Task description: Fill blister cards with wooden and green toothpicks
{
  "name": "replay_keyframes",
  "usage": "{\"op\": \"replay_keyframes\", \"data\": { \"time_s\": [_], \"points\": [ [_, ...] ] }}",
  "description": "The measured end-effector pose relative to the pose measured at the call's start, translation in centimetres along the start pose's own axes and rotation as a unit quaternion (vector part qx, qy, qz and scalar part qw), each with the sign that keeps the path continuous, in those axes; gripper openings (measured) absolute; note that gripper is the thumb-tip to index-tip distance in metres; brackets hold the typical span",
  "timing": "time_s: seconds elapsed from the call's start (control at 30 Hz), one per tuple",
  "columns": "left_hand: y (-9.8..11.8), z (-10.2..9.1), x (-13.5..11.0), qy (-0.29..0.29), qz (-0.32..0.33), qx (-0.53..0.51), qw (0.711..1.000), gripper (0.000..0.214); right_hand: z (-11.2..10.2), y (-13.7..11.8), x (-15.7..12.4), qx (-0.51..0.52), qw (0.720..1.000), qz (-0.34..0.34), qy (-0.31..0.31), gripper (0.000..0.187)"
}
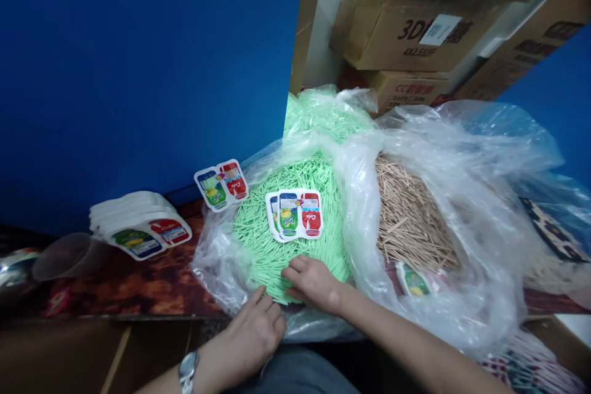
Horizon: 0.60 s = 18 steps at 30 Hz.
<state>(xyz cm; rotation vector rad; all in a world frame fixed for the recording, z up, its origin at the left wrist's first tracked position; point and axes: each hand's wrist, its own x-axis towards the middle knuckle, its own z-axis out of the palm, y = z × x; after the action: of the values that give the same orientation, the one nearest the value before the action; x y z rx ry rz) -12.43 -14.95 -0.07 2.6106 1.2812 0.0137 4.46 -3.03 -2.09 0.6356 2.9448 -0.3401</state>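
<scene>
My left hand point(253, 333), a watch on its wrist, lies at the near edge of a heap of green sticks point(286, 228) in an open clear plastic bag; its fingers are curled over the sticks. My right hand point(313, 283) rests beside it on the same heap, fingers bent and pressed down into the sticks. What either hand grips is hidden. Two printed bottle-shaped packets point(295, 214) lie on top of the green heap just beyond my fingers. Another packet point(222, 184) leans at the bag's far left edge.
A second clear bag to the right holds plain wooden sticks point(409, 215), with a packet point(414, 280) under the plastic. A stack of packets point(141, 225) and a clear cup point(64, 255) sit at left. A blue panel point(138, 61) stands behind; cardboard boxes point(415, 31) are stacked at the back.
</scene>
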Motion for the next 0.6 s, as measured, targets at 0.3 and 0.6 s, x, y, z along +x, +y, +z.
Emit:
{"op": "replay_keyframes", "data": {
  "time_s": [0.3, 0.6],
  "points": [
    [-0.4, -0.5, 0.1, -0.009, 0.007, -0.010, 1.000, 0.021, 2.0, -0.9, 0.3, -0.116, 0.983, -0.103, 0.094, 0.033],
    [-0.8, -2.0, 0.3, -0.021, 0.023, -0.046, 0.998, 0.019, 1.5, 4.8, 1.3, -0.173, 0.955, -0.202, 0.132, 0.037]
  ]
}}
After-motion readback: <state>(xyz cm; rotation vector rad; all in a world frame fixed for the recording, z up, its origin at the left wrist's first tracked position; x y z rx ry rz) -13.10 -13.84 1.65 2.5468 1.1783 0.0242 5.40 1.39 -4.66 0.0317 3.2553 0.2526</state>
